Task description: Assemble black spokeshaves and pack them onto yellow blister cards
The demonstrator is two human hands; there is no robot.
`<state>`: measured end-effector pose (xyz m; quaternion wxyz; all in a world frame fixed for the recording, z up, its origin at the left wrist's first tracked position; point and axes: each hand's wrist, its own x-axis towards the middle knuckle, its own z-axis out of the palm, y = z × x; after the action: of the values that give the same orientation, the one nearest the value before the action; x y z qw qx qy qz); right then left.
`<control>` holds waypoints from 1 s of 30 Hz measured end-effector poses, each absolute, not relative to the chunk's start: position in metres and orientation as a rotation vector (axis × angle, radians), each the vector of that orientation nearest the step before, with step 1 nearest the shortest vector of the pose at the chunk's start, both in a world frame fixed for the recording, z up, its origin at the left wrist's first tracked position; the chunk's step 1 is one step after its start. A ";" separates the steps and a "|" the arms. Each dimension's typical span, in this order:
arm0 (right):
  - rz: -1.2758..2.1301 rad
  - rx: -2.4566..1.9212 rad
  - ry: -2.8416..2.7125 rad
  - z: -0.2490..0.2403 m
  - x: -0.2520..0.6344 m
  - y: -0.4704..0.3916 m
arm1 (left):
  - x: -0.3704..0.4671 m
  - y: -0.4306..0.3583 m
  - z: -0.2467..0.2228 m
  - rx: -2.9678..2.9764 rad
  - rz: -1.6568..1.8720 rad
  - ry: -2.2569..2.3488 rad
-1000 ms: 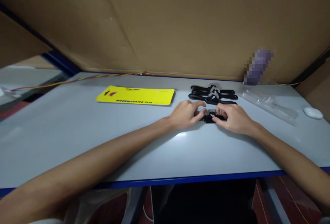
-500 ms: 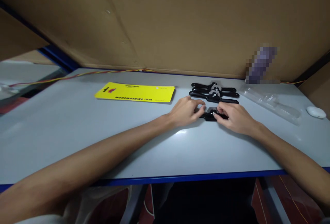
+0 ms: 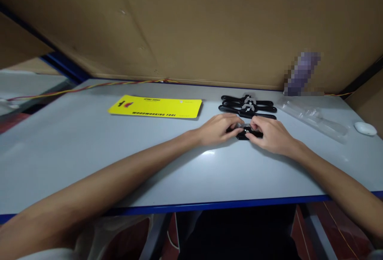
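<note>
A black tool with a metal middle lies on the grey table, low between my hands, and its ends are largely hidden by my fingers. My left hand grips its left side with thumb and fingers near the metal part. On the right side, my right hand holds it, thumb tip at the small screw in the middle. Just behind them, three similar black tools lie side by side, their metal middles lined up.
A yellow printed card lies to the left on the table. Clear plastic packaging and a white case are at the right. A blurred purple object stands by the cardboard wall. A twisted wire runs along the back edge.
My left hand has moved slightly right, and its fingers have closed on the tool's left side by the metal part. My right hand stays on the tool, almost unmoved.
</note>
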<state>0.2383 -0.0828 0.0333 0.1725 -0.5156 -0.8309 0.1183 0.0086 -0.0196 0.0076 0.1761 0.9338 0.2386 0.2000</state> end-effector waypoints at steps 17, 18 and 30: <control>0.471 -1.270 -2.359 0.034 0.249 -0.078 | 0.016 -0.034 0.012 2.541 0.545 0.820; 0.484 -1.251 -2.346 0.033 0.250 -0.077 | 0.016 -0.034 0.011 2.547 0.553 0.818; 0.385 -1.451 -2.344 0.034 0.241 -0.083 | 0.014 -0.035 0.009 2.530 0.619 0.724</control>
<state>0.2410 -0.0832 0.0342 0.1780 -0.5128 -0.8287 0.1360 0.0140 -0.0349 0.0088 0.2176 0.9134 0.2616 0.2234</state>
